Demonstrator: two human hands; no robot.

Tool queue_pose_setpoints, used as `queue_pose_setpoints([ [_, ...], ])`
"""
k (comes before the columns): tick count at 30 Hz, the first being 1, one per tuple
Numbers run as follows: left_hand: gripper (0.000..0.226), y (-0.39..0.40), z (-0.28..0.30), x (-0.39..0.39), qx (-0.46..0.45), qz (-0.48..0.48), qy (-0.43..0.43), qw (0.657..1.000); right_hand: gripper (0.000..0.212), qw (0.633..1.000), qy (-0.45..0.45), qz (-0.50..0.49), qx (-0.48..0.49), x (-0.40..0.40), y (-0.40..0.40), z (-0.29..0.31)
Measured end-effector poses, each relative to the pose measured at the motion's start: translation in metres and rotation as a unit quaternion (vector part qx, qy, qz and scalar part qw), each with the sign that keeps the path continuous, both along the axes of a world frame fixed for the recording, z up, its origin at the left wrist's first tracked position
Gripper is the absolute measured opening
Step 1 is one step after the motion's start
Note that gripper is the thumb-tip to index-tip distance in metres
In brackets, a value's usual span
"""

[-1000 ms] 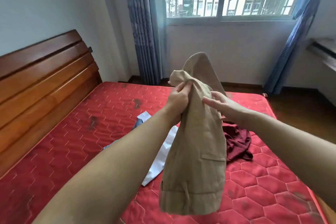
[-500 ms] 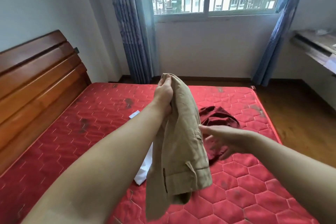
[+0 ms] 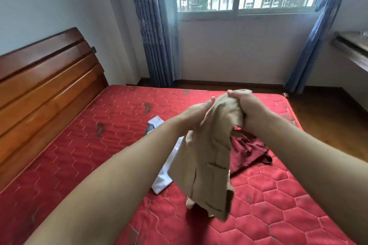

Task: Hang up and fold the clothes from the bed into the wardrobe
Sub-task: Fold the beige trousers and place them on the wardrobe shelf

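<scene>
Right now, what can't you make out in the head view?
- White garment: mostly hidden behind the left forearm and the hanging khaki cotton garment.
- Dark red garment: near edge covered by the khaki one.
- Left hand fingertips: behind khaki cloth.
- Wardrobe: out of frame.

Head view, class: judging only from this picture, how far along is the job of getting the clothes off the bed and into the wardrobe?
Done: nothing shows as put away; no wardrobe is in view. In hand: the right hand grips the top of the beige garment, with the left hand flat against it. Left: the white garment and the maroon garment lie unfolded on the red mattress.
</scene>
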State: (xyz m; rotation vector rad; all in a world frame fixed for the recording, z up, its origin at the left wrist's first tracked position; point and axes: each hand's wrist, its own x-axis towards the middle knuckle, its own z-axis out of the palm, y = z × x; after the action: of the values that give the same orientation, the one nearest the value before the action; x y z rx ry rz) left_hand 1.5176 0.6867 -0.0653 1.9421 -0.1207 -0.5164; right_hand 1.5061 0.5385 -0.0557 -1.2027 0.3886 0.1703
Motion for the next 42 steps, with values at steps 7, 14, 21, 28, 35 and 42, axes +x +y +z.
queue_pose_setpoints([
  [7, 0.075, -0.001, 0.029, -0.010, -0.145, -0.013, -0.029, 0.989, 0.042, 0.994, -0.067, 0.030, 0.079, 0.014, 0.005, 0.044],
  [14, 0.010, -0.016, 0.003, -0.007, -0.203, 0.190, 0.005, 0.961, 0.042, 0.967, -0.126, 0.154, -0.160, -0.022, 0.001, 0.010],
  [21, 0.029, -0.031, -0.030, -0.008, -0.273, 0.290, 0.074, 0.914, 0.064, 0.882, -0.118, 0.222, -0.398, -0.089, -0.008, -0.099],
  [28, 0.040, -0.038, -0.049, -0.017, -0.284, 0.304, 0.061, 0.907, 0.026, 0.801, 0.032, 0.286, -0.525, -0.118, -0.038, -0.193],
  [35, 0.070, -0.018, -0.064, -0.059, -0.051, 0.189, -0.003, 0.981, 0.015, 0.857, 0.027, 0.110, -0.503, -0.133, -0.077, -0.193],
  [42, 0.065, 0.012, -0.035, -0.102, -0.040, 0.114, -0.036, 0.992, 0.030, 0.854, -0.164, -0.035, -0.493, -0.142, -0.065, -0.099],
])
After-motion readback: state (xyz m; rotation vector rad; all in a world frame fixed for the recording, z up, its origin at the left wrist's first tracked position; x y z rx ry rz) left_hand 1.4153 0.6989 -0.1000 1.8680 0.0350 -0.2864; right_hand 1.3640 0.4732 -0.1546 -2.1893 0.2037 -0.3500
